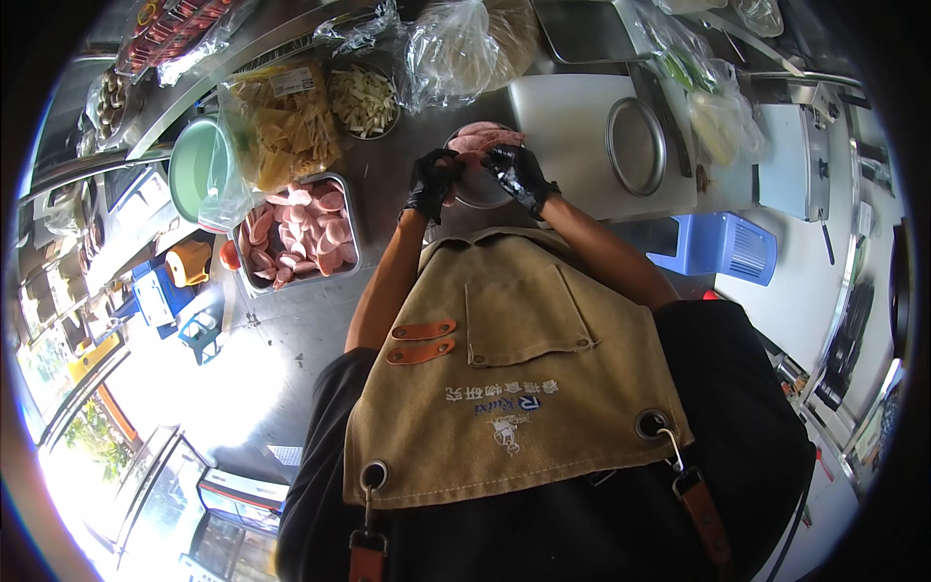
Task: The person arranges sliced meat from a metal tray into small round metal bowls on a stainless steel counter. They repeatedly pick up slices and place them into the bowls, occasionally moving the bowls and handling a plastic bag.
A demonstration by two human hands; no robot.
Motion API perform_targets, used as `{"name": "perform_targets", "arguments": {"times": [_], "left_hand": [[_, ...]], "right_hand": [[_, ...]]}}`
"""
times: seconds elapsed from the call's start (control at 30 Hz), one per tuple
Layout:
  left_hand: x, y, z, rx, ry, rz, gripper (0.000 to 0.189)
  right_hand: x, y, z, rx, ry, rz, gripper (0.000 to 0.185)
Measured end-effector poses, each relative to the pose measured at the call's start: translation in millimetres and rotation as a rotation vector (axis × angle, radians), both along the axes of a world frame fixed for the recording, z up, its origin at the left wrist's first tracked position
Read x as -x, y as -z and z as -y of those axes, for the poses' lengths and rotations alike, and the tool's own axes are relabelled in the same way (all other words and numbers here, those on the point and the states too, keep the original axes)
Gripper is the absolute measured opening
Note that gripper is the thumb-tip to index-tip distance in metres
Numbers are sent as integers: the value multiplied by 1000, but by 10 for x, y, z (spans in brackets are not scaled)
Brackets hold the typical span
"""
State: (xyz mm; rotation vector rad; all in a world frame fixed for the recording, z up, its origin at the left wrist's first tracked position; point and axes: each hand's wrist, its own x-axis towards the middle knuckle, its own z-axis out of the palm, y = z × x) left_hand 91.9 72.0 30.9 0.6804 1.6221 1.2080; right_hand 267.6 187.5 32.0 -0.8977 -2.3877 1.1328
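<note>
Both hands wear black gloves and meet over a round metal bowl [484,190] on the steel counter. Pink sausage pieces [484,134] lie at the bowl's far side. My left hand [435,182] has its fingers curled on a pink sausage slice [469,157] between the hands; a bit of pink also shows below that palm. My right hand [518,174] pinches at the same slice from the other side, its glove shiny and wet-looking. The fingertips partly hide the slice. To the left, a rectangular metal tray [355,240] holds many slanted sausage slices [302,229].
A white cutting board [564,145] bears an oval metal dish [636,147] and a knife [676,138]. Behind stand a bowl of chopped pale vegetable [362,100], bagged yellow sheets [287,124] and a clear plastic bag [465,54]. A green tub [195,171] is left; a blue plastic stool [745,247] is right.
</note>
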Motion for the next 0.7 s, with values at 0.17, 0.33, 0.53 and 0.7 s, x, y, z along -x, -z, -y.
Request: {"name": "perform_targets", "arguments": {"times": [0.17, 0.33, 0.53, 0.7], "left_hand": [[50, 387, 16, -9, -78, -91, 17], [-61, 111, -112, -77, -89, -652, 20], [36, 74, -5, -34, -417, 402, 17], [-351, -266, -143, -147, -595, 687, 16]], "right_hand": [[176, 35, -41, -59, 37, 21, 19], [87, 324, -23, -16, 111, 35, 23], [101, 17, 37, -55, 31, 182, 18], [128, -280, 378, -27, -125, -157, 9]]}}
